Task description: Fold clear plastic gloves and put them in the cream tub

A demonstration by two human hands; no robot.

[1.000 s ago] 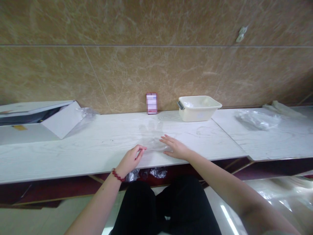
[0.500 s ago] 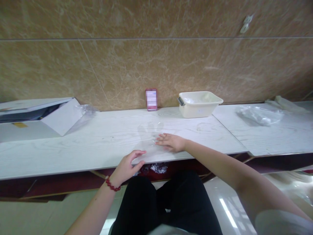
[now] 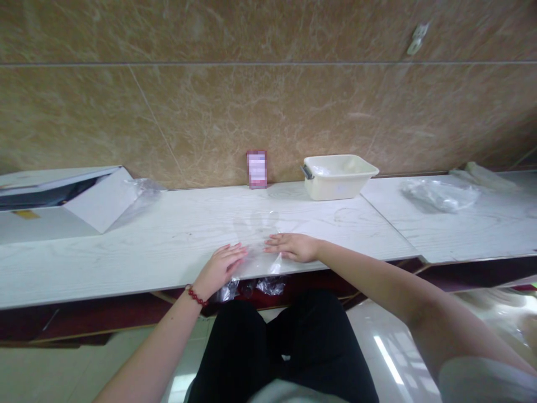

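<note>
The left hand has moved forward to the left edge of the clear plastic glove on the surface; the right hand lies opposite. Both hands' fingers are extended, gripping nothing. Light, even pressure should avoid creases.

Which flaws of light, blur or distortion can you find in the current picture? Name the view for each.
Head view: a white streak of glare on the glossy floor; head view: the clear plastic between the hands barely stands out against the white tabletop; head view: the upright reddish card or phone is pixelated, its text unreadable.
</note>
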